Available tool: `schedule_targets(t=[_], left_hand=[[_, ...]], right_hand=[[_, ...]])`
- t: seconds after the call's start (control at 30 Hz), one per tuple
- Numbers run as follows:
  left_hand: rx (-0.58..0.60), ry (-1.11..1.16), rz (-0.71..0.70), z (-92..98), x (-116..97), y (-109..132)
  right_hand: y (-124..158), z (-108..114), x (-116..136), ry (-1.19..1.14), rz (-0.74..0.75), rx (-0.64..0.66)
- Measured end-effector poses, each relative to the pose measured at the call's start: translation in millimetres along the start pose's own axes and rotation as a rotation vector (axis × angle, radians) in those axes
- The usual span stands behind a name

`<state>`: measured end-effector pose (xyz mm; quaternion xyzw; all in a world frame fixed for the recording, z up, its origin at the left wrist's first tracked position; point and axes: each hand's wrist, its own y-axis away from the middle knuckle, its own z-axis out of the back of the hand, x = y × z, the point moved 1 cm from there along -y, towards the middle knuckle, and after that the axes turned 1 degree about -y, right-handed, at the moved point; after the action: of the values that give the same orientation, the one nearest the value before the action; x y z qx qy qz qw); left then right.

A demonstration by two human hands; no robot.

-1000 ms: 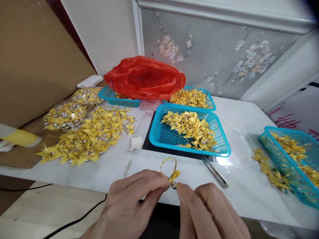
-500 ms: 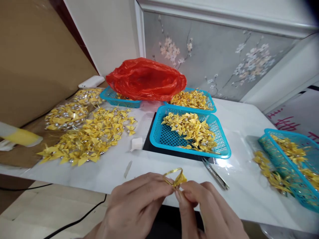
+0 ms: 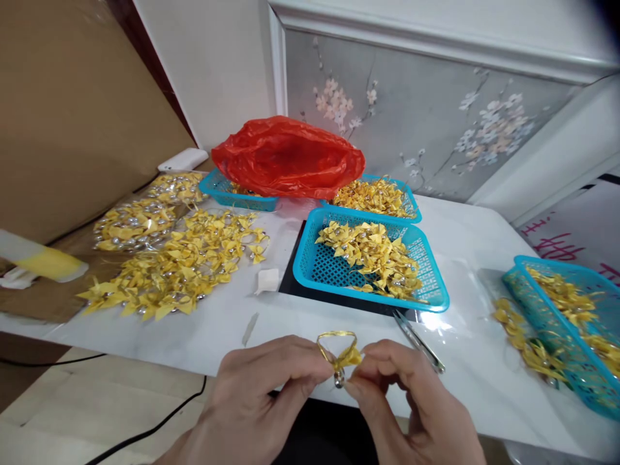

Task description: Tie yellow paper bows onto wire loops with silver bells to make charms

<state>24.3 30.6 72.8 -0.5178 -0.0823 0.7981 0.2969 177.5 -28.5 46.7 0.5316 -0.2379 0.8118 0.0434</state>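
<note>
A small yellow ribbon flower (image 3: 347, 357) with a looped golden cord and a shiny silver bead is held up at the table's near edge. My left hand (image 3: 271, 387) pinches its left side, thumb against the fingers near the base of the loop. On its right side, my right hand (image 3: 404, 394) has thumb and forefinger closed at the petal's edge. The bead hangs between the two hands. Just beyond my right hand lie metal tweezers (image 3: 419, 341), pointing toward a blue basket (image 3: 303, 258) of yellow flowers.
A pile of yellow flowers (image 3: 179, 265) lies at left, with bagged ones (image 3: 135, 225) behind. A red plastic bag (image 3: 290, 158) rests on the back baskets. Another blue basket (image 3: 557, 342) stands at far right beside loose flowers (image 3: 527, 342). A glue-like tube (image 3: 43, 257) juts in from the left.
My right hand has shifted slightly right, and its fingers have moved apart from my left hand's. The silver bead now shows below the flower. The view has moved slightly.
</note>
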Motion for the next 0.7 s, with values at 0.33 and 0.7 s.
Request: schedule_targets(t=[0.33,0.7], left_hand=[[0.185,0.309,0.388,-3.4,4.7,0.6],[0.322,0.467,0.495,2.2,3.9,-0.9]], right_hand=[[-16.4,-7.5,-38.6,-1.022,-0.608,0.574],[-23.0,-21.8,-27.1,-1.202,-0.7,0.605]])
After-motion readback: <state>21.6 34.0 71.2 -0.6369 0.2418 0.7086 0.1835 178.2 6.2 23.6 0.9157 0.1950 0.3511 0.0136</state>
